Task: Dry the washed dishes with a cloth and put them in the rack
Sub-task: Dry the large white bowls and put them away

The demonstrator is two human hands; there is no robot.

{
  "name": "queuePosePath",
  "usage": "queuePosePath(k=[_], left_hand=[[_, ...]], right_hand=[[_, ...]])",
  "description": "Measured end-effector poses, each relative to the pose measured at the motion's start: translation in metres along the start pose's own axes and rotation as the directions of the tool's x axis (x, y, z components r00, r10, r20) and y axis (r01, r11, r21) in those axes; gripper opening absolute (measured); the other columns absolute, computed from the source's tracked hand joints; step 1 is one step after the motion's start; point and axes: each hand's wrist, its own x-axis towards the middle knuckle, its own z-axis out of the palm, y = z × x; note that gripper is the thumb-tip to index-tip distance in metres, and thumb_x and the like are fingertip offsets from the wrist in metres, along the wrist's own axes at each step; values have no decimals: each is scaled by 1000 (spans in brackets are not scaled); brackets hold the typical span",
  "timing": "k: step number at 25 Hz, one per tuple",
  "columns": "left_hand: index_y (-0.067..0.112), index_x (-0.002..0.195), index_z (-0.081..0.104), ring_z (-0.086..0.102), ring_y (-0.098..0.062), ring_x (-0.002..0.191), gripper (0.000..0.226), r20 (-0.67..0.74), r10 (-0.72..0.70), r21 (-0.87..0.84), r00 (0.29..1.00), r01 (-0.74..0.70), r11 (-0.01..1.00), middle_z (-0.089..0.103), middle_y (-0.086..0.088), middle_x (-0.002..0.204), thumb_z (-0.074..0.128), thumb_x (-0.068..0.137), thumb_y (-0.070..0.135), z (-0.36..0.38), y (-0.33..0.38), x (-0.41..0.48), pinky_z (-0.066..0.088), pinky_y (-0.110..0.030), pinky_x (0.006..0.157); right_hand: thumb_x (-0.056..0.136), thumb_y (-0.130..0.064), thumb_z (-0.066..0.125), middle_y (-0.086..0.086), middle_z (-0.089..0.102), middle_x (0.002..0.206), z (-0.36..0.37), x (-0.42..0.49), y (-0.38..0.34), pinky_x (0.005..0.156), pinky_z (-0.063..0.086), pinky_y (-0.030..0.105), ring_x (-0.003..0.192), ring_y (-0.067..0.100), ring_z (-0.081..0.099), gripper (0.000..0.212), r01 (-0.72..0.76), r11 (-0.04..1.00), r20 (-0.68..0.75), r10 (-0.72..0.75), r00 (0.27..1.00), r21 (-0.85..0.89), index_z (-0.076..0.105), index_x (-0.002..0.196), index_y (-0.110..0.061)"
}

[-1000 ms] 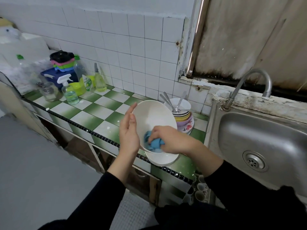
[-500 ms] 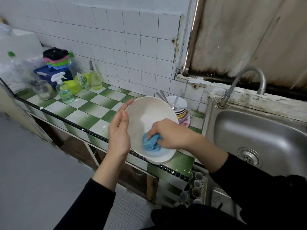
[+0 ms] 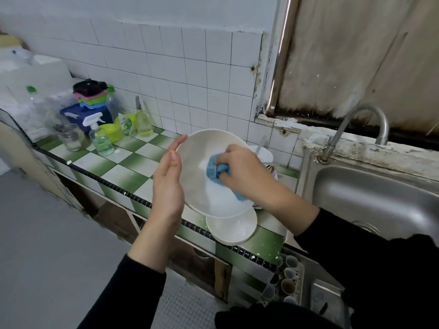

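I hold a large white bowl (image 3: 202,186) tilted on edge above the tiled counter (image 3: 133,162). My left hand (image 3: 167,184) supports its left rim with straight fingers. My right hand (image 3: 240,172) grips a bunched blue cloth (image 3: 213,170) and presses it against the middle of the bowl's inside. A smaller white bowl (image 3: 231,230) sits on the counter right under the held one. Partly hidden behind my right hand is a stack of dishes (image 3: 263,153) with cutlery. A rack (image 3: 288,279) holding several cups stands below the counter's front edge.
A steel sink (image 3: 370,193) with a curved tap (image 3: 365,117) lies to the right. Spray bottles (image 3: 101,141), a glass jar (image 3: 71,138) and stacked plastic containers (image 3: 91,96) crowd the counter's far left. Grey floor lies below on the left.
My right hand has slid the cloth from the bowl's lower edge up to its middle. The bowl sits a little higher in my left hand, uncovering the smaller bowl beneath.
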Motion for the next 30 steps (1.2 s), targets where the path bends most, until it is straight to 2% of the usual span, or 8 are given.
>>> queuePosePath(k=[2,5,11,17,20,23,27,30], left_hand=[[32,120,60,63,-16,107,28,47,59,59,997,-61,996,66,-1,115,39,101,36,13,-1,0,50,-35,94],[37,119,62,61,-16,106,29,2,76,84,997,-76,994,66,0,108,40,101,41,16,3,1,50,-36,93],[26,122,59,61,-3,98,30,-70,21,22,997,-20,1000,64,11,113,36,105,31,10,15,-9,50,-16,81],[33,116,64,61,-6,104,27,-78,-5,4,997,5,1000,68,14,109,40,103,35,4,14,-19,50,-22,87],[27,118,62,63,-4,93,29,-53,-26,-14,998,25,1000,67,10,106,37,104,27,11,18,-32,51,-17,77],[24,119,60,64,-2,92,29,-30,-4,-6,1000,4,1000,67,4,107,35,105,23,22,22,-41,52,-17,77],[27,118,61,63,-5,96,30,-116,24,16,993,-23,1000,65,0,115,34,105,27,11,32,-41,53,-18,77],[29,115,63,62,2,85,29,-119,26,40,993,-22,999,66,13,101,36,105,28,7,35,-47,49,-14,70]], right_hand=[[78,-6,65,9,66,105,7,2,-12,86,47,28,98,28,62,30,27,976,-121,0,993,217,75,106,-14],[73,0,68,5,73,105,12,-13,-22,89,43,16,101,18,65,31,51,909,78,-91,993,413,76,102,-12],[80,-7,63,4,68,115,-6,-18,-3,95,44,26,109,22,59,34,-85,983,237,45,970,164,73,110,-19],[70,-44,73,-1,63,95,4,-45,-17,86,48,33,91,15,60,28,-132,914,354,-14,935,384,70,79,-18],[76,-19,77,0,60,103,3,-49,-10,88,42,26,100,16,56,16,-96,976,145,67,987,198,71,91,-20],[78,-11,78,-1,68,111,8,-48,-25,95,43,22,102,9,59,32,-113,790,-61,187,981,603,72,108,-20],[77,-12,80,-2,73,102,-21,-52,-31,90,50,27,90,14,67,34,12,843,367,-246,897,538,72,106,-28],[79,-15,78,-3,72,106,-49,-45,-18,87,48,25,91,15,62,33,165,981,590,-191,785,98,73,106,-34]])
